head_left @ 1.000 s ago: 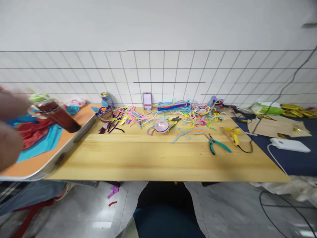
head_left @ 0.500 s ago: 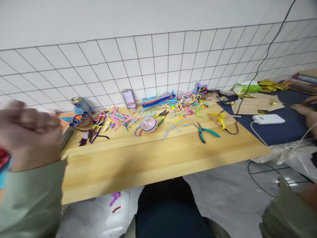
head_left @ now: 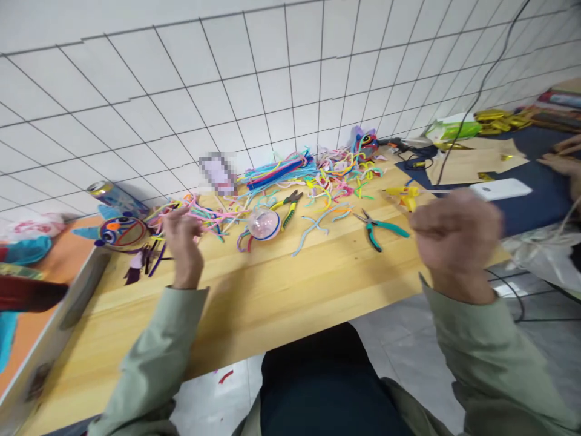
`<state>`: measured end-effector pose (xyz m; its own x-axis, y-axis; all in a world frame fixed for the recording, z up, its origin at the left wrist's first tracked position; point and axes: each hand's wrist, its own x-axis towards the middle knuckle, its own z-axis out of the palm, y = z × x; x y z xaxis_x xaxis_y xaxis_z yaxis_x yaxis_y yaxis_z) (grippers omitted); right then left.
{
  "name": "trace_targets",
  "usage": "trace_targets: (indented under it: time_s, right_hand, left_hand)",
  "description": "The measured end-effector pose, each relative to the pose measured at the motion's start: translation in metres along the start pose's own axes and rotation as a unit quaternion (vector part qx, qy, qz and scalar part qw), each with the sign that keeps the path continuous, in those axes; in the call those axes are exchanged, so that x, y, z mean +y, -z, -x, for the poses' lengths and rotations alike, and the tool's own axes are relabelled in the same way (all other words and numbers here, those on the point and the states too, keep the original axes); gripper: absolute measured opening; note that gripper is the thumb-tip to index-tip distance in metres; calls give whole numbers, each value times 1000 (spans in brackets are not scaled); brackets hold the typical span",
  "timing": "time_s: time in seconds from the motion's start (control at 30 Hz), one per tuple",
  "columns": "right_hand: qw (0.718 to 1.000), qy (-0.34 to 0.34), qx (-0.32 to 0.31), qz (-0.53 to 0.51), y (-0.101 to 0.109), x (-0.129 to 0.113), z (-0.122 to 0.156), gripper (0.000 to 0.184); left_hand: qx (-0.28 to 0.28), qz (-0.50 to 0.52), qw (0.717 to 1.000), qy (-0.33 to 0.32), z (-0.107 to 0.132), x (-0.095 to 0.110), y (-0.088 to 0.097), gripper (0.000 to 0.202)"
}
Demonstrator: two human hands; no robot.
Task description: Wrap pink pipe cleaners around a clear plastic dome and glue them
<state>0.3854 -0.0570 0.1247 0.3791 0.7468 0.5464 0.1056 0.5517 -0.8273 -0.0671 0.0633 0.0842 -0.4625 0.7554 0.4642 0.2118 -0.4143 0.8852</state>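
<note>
My left hand hovers over the left part of the wooden table, its fingers loosely curled, with nothing visible in them. Near it lies a tangle of coloured pipe cleaners. My right hand is raised at the right as a blurred fist, and nothing shows in it. Close by are a yellow glue gun and teal-handled pliers. Between my hands sit a clear plastic ball with a blue band and yellow-green-handled pliers.
A drinks can and a fish-like craft figure stand at the left. Bundled pipe cleaners lie along the tiled wall. On the right are a white power bank, brown paper and another person's hand.
My left hand has moved right and away from me, from the left edge to over the table. My right hand has risen into view. The view has tilted down slightly.
</note>
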Motion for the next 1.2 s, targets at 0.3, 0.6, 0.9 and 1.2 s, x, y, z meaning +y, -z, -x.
trace_targets:
  time_s: [0.3,0.6,0.9,1.2]
  right_hand:
    - [928,-100,-306,189,-128,94,-1,40]
    - [908,-133,-352,184,-140,139,34,51]
    - [898,-74,-395,181,-136,148,46,59]
    - [899,-20,-396,185,-130,145,45,66]
  left_hand:
    - [-268,-256,925,-85,50,-74,-43,64]
    - [-332,-208,911,-129,93,-67,-30,78]
    - [-387,-140,907,-84,106,-66,-34,102]
    - [-374,-166,894,-183,107,-63,-32,108]
